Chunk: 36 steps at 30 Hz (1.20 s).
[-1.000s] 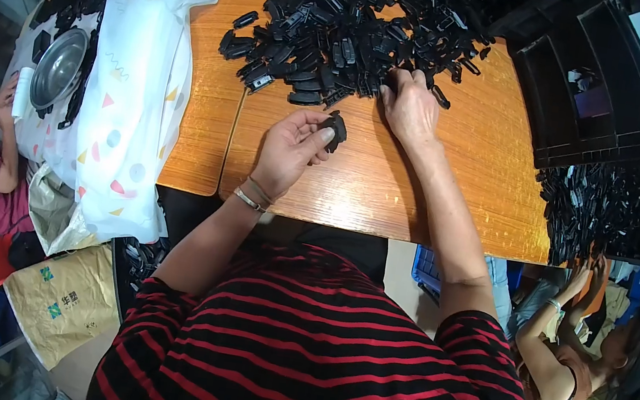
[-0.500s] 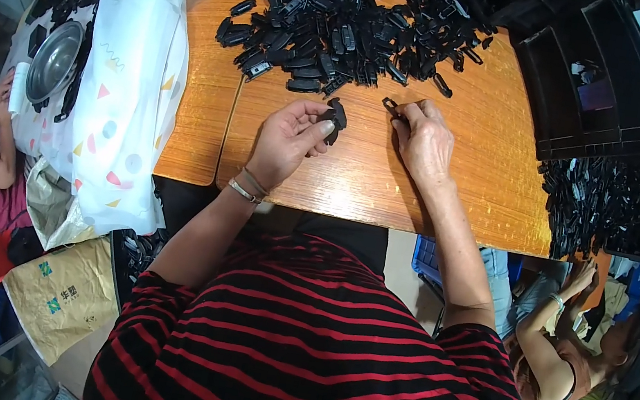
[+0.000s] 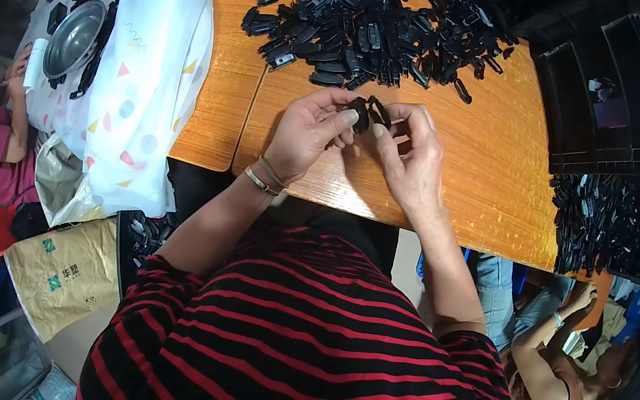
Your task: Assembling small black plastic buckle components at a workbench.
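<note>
Between the thumb and fingers of my left hand [image 3: 310, 128] is a small black plastic part [image 3: 360, 115], partly covered by the thumb. My right hand [image 3: 416, 152] pinches a thin black oblong frame [image 3: 380, 112] with an opening through it. The two pieces are side by side, close together above the wooden table; whether they touch I cannot tell. Just beyond my hands lies a large heap of black plastic parts [image 3: 361, 32], several of them long and rounded.
To the left a patterned white plastic sheet [image 3: 146, 91] covers a surface with a metal bowl [image 3: 73, 39]. A black crate [image 3: 616, 103] stands at the right, more black parts [image 3: 595, 212] before it. People sit at both sides. A brown sack [image 3: 65, 274] is low on the left.
My right hand has moved left with the black frame, bringing it up beside the part in my left hand. The whole view has shifted slightly.
</note>
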Motion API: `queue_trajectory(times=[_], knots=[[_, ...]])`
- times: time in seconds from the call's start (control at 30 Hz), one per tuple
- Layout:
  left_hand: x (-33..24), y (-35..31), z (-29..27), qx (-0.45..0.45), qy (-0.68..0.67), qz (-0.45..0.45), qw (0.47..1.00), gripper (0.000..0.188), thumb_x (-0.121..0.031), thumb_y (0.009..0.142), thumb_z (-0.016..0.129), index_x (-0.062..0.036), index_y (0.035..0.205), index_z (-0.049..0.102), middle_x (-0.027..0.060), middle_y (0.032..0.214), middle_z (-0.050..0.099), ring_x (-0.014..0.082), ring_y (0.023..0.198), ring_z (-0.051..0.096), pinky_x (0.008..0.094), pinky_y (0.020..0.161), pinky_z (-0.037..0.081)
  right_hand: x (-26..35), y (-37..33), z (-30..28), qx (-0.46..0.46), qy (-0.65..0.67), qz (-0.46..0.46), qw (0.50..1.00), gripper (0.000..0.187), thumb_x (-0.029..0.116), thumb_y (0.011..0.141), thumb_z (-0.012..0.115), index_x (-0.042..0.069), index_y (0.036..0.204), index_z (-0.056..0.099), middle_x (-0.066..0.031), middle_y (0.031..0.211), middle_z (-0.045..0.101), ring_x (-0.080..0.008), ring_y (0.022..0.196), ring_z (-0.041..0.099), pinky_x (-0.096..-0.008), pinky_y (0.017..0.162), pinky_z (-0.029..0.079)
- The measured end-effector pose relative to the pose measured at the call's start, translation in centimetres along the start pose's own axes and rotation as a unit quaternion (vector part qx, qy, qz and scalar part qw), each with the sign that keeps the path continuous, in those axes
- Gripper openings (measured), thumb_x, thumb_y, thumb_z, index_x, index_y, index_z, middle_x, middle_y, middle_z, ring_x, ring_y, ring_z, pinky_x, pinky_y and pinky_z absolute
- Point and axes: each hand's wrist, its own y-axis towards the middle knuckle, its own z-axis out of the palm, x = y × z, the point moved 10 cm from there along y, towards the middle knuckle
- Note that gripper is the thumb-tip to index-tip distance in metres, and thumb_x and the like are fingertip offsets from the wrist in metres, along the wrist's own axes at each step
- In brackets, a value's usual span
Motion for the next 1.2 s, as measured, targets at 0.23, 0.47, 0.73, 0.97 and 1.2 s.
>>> queue_trajectory(times=[0.23, 0.47, 0.73, 0.97, 1.2], knots=[[-0.6, -0.2, -0.2, 0.004, 0.02, 0.027, 0.999, 0.026, -0.009, 0.094, 0.061, 0.0004, 0.118, 0.058, 0.0009, 0.085, 0.065, 0.0047, 0.069, 0.059, 0.0176, 0.062, 0.048, 0.0, -0.5, 1.3, 0.005, 0.005, -0.008, 1.0, 0.02, 0.002, 0.084, 0.068, -0.001, 0.103, 0.061, -0.007, 0.087, 0.058, -0.0113, 0.07, 0.058, -0.0236, 0.058, 0.048], [-0.7, -0.8, -0.3, -0.015, 0.041, 0.055, 0.998, 0.028, -0.008, 0.094, 0.061, 0.0006, 0.12, 0.059, 0.0006, 0.086, 0.064, 0.004, 0.068, 0.058, 0.0172, 0.063, 0.047, -0.2, -0.8, 2.0, -0.013, -0.007, -0.031, 0.999, 0.018, 0.0, 0.082, 0.07, 0.0, 0.098, 0.062, -0.0066, 0.083, 0.057, -0.0116, 0.068, 0.058, -0.0244, 0.054, 0.047], [-2.2, -2.7, 0.6, -0.033, 0.187, 0.131, 0.973, 0.029, -0.004, 0.093, 0.059, 0.001, 0.121, 0.06, -0.0033, 0.079, 0.058, 0.0023, 0.065, 0.051, 0.0166, 0.06, 0.044, 1.7, -2.7, 2.1, -0.094, -0.039, -0.116, 0.988, 0.032, -0.003, 0.077, 0.072, 0.001, 0.106, 0.06, -0.0095, 0.086, 0.058, -0.0165, 0.068, 0.06, -0.0274, 0.055, 0.049], [-3.5, -4.0, 2.1, 0.036, 0.136, 0.097, 0.985, 0.017, -0.015, 0.1, 0.051, -0.0013, 0.104, 0.061, -0.0022, 0.088, 0.06, 0.0005, 0.064, 0.047, 0.0147, 0.055, 0.038, 0.7, -3.3, 4.8, 0.013, 0.023, -0.039, 0.999, 0.052, 0.012, 0.08, 0.073, 0.003, 0.125, 0.049, -0.018, 0.102, 0.061, -0.0336, 0.088, 0.066, -0.0389, 0.07, 0.054], [-3.1, -6.7, -1.7, -0.025, 0.082, -0.007, 0.996, 0.021, -0.018, 0.1, 0.048, -0.003, 0.093, 0.061, 0.0, 0.082, 0.06, 0.0051, 0.073, 0.055, 0.0199, 0.064, 0.045, 3.9, -4.5, 8.4, 0.04, 0.134, -0.03, 0.99, 0.051, 0.017, 0.084, 0.07, 0.002, 0.127, 0.046, -0.02, 0.099, 0.065, -0.0386, 0.09, 0.066, -0.0416, 0.072, 0.053]])
